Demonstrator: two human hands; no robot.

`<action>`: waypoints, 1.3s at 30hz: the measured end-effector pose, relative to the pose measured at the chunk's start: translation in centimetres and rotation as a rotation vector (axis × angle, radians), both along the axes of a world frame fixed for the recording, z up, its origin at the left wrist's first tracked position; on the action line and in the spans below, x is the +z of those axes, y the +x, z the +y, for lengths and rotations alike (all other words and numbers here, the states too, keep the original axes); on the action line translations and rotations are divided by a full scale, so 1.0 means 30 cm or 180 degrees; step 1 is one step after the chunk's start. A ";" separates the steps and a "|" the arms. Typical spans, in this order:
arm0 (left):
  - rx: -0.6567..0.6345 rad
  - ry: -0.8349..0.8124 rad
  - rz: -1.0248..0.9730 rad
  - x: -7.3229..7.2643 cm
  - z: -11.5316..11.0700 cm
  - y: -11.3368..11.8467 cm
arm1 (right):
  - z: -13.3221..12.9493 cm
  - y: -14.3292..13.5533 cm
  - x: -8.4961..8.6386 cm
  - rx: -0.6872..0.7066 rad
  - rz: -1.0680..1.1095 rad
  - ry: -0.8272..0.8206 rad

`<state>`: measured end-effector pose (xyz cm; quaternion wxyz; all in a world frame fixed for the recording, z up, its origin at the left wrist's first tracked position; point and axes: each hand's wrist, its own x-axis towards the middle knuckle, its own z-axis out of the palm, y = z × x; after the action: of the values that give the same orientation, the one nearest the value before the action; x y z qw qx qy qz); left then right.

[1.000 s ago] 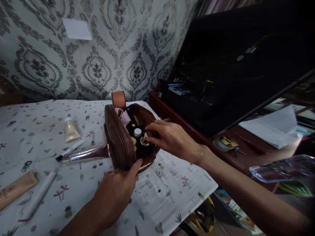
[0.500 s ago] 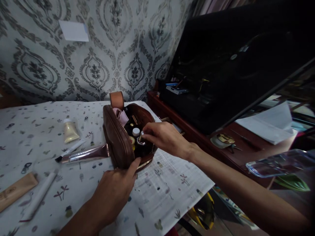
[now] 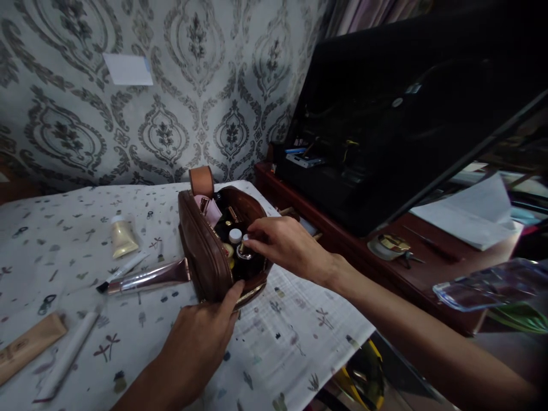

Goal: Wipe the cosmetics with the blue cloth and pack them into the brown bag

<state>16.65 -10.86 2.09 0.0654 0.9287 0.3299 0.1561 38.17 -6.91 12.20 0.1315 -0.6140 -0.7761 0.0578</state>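
A brown zip bag (image 3: 206, 251) stands unzipped on the patterned cloth, holding a pink item (image 3: 209, 210), a white-capped container (image 3: 235, 236) and other small items. My left hand (image 3: 205, 328) grips the bag's front edge near the zip, thumb over the rim. Over the opening, my right hand (image 3: 286, 242) pinches a small item with a pale top (image 3: 245, 240); its lower part is down among the contents. Left of the bag lie a shiny rose tube (image 3: 149, 276), a thin white tube with a black tip (image 3: 126, 267) and a cream tube (image 3: 123, 237).
At the lower left are a tan tube (image 3: 32, 345) and a long white tube (image 3: 68, 357). A large black screen (image 3: 385, 125) leans over a red-brown desk (image 3: 342, 251) with papers (image 3: 475, 211) and a gold-lidded jar (image 3: 387, 245). Patterned wallpaper rises behind.
The camera view has tilted slightly, so the scene sits a little lower. Both hands keep nearly the same places at the bag, the right one still pinching the small item.
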 end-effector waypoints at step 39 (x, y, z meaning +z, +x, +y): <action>0.0292 0.0690 -0.0494 -0.267 0.074 -0.441 | -0.143 -0.474 -0.456 0.1527 0.2083 -0.0155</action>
<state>3.42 -8.65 -5.92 -0.0171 0.8994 0.3472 0.2650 23.95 -11.19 -1.49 0.3398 -0.3677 -0.8129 0.2975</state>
